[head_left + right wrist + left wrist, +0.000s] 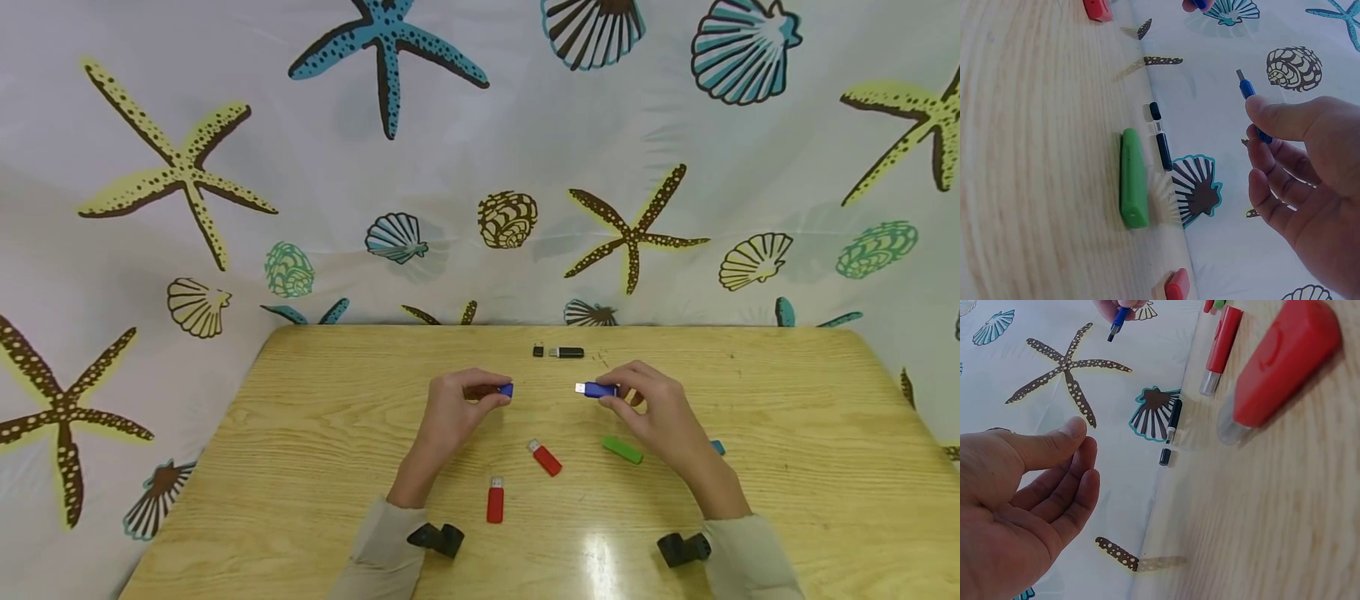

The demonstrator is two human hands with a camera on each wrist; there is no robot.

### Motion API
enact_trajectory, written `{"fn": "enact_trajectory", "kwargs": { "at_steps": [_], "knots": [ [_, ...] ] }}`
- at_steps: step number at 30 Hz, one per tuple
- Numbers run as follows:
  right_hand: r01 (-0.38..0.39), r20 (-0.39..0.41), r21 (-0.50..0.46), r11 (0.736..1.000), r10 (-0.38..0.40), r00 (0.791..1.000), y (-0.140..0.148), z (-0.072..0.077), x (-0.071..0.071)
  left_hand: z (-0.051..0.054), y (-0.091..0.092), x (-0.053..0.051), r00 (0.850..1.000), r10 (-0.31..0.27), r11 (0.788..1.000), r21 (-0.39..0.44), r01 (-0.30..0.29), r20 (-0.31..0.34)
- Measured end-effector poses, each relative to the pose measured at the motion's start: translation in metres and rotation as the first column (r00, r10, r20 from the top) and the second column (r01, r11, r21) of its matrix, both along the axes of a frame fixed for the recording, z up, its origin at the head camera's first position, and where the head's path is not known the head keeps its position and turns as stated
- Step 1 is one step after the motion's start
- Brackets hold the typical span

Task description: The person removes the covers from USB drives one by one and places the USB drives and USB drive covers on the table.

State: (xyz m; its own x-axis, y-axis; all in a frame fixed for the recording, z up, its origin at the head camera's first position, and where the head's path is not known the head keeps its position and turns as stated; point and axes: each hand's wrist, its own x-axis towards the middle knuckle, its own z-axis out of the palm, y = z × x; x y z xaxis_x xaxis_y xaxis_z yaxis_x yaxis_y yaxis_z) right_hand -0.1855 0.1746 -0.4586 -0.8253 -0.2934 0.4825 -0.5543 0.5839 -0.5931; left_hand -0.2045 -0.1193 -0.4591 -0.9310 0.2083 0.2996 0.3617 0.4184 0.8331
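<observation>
Between the thumb and fingers of my left hand [456, 412] is a small blue cap [506, 389]; in the left wrist view the fingers hide it. My right hand [663, 412] pinches a blue USB stick [597, 390] by its back end, its bare metal plug pointing left toward the cap. Stick and cap are apart, held in the air above the table. The right wrist view also shows the blue USB stick [1247, 89] poking out past my thumb.
Behind the hands lie a black USB stick [572, 352] and its separate black cap [538, 351]. Nearer are two red USB sticks [545, 460] with bare plugs and a green stick [622, 450]. A light blue piece [717, 447] shows partly beside my right wrist. A patterned cloth hangs behind the wooden table [322, 458].
</observation>
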Motion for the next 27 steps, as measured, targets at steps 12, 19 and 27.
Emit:
{"fn": "enact_trajectory", "kwargs": {
  "at_steps": [12, 19, 27],
  "knots": [
    [-0.001, 0.092, -0.006, 1.000, 0.002, 0.996, -0.002, -0.009, -0.004, -0.007, 0.005, 0.000, 0.999, -0.021, 1.000, 0.000, 0.021, 0.039],
    [0.003, 0.131, -0.009, 1.000, -0.002, 0.991, -0.004, -0.012, -0.006, -0.010, 0.010, 0.002, 0.997, -0.022, 1.000, -0.020, 0.023, 0.067],
    [0.006, 0.158, -0.023, 1.000, -0.002, 0.987, -0.001, -0.016, -0.012, -0.011, 0.016, -0.009, 0.998, -0.018, 0.997, -0.069, 0.022, 0.056]
  ]
}}
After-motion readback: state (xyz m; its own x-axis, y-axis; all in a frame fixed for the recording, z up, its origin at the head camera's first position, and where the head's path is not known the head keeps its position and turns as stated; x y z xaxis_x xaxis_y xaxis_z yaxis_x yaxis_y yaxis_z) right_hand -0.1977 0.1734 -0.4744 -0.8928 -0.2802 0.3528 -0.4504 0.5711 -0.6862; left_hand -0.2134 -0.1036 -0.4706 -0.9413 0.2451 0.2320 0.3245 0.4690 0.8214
